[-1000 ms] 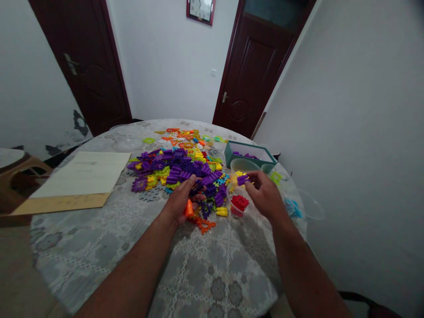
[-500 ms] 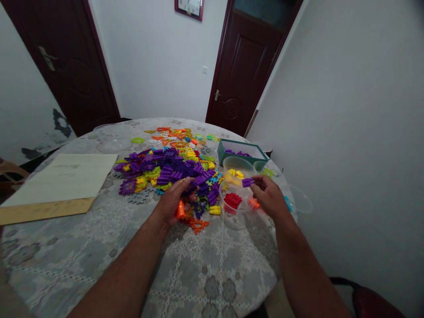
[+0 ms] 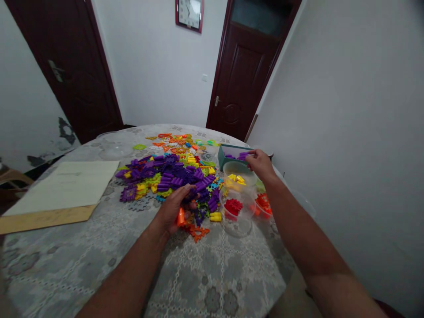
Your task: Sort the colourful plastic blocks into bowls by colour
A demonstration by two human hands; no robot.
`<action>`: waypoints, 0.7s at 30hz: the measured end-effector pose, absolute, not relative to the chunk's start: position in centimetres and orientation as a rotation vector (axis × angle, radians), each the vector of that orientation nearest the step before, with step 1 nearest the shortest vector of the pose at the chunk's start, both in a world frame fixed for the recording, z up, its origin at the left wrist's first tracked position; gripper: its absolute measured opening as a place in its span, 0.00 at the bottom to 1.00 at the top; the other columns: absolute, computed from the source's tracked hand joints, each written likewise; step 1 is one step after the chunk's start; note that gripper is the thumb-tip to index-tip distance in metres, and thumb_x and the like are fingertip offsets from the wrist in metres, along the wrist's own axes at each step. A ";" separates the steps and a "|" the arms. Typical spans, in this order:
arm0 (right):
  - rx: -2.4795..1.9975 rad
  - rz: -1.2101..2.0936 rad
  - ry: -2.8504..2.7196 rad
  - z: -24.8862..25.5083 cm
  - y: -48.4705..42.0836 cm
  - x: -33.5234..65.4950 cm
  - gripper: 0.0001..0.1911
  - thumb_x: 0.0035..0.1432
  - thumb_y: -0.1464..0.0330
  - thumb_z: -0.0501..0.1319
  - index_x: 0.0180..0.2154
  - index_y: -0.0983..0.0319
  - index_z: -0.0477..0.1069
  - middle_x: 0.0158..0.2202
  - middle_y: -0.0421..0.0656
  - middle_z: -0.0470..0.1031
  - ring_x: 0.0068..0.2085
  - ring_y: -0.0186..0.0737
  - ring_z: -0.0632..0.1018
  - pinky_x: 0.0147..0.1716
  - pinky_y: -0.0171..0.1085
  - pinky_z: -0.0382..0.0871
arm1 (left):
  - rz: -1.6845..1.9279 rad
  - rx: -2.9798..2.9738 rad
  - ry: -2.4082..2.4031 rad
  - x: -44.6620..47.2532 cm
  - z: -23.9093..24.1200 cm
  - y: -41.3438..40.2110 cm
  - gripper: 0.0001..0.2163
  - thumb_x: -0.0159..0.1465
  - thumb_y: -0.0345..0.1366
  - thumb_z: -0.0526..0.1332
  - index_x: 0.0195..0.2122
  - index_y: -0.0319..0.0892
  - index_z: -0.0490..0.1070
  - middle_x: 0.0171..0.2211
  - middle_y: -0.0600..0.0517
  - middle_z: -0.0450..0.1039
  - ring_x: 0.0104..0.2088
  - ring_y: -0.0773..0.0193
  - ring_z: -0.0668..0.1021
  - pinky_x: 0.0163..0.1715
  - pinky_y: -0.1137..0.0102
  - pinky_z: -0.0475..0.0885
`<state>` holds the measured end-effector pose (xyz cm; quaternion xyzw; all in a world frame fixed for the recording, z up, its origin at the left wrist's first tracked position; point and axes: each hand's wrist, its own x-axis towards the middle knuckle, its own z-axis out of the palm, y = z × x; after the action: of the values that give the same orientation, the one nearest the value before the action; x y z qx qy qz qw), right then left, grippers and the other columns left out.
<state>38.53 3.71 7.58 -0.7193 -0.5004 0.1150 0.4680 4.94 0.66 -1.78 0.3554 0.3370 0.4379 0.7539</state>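
Note:
My left hand (image 3: 174,207) is curled round an orange plastic building piece (image 3: 180,217) at the near edge of a heap of mostly purple building pieces (image 3: 175,170). Its fingertips are partly hidden among dark purple pieces. My right hand (image 3: 262,167) reaches over the green box (image 3: 222,160) and pinches a purple ribbed building piece (image 3: 243,156) inside its opening. More purple pieces (image 3: 229,156) lie in the box. In front of it, clear plastic tubs hold yellow pieces (image 3: 236,179) and red pieces (image 3: 233,206).
Orange gear pieces (image 3: 264,202) sit in a tub under my right forearm. Mixed pieces (image 3: 179,143) are spread at the back of the round table. A pale board (image 3: 66,183) lies at the left. A wall (image 3: 357,132) stands close on the right.
My right hand has moved forward and left with the purple piece, from above the clear tubs to the green box. My left hand stays by the heap, still round the orange piece.

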 end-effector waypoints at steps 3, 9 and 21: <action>-1.767 0.243 -1.186 8.4 6.7 38.8 0.29 0.58 0.68 0.61 0.60 0.70 0.68 0.38 0.50 0.82 0.27 0.38 0.78 0.24 0.36 0.71 | 0.939 0.703 0.700 4.8 -1.8 0.8 0.20 0.65 0.49 0.68 0.53 0.41 0.77 0.40 0.45 0.80 0.23 0.69 0.78 0.12 0.80 0.63; -1.658 0.312 -1.482 7.1 3.3 32.7 0.18 0.61 0.67 0.62 0.53 0.62 0.77 0.45 0.48 0.83 0.33 0.38 0.81 0.35 0.38 0.76 | 0.914 0.583 0.694 4.8 -1.3 0.7 0.20 0.66 0.50 0.67 0.51 0.40 0.77 0.38 0.45 0.81 0.22 0.68 0.78 0.11 0.79 0.62; -1.197 0.296 -2.202 3.1 -5.0 21.6 0.21 0.61 0.81 0.57 0.52 0.60 0.76 0.49 0.47 0.81 0.50 0.42 0.81 0.54 0.44 0.74 | 0.970 0.577 0.664 5.2 -1.2 0.2 0.20 0.64 0.50 0.70 0.47 0.38 0.79 0.32 0.46 0.82 0.22 0.63 0.79 0.16 0.73 0.68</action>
<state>21.59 -4.99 3.10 -0.4520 -0.8311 0.1116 0.3042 5.22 0.23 -1.22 0.2683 0.3088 0.4511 0.7932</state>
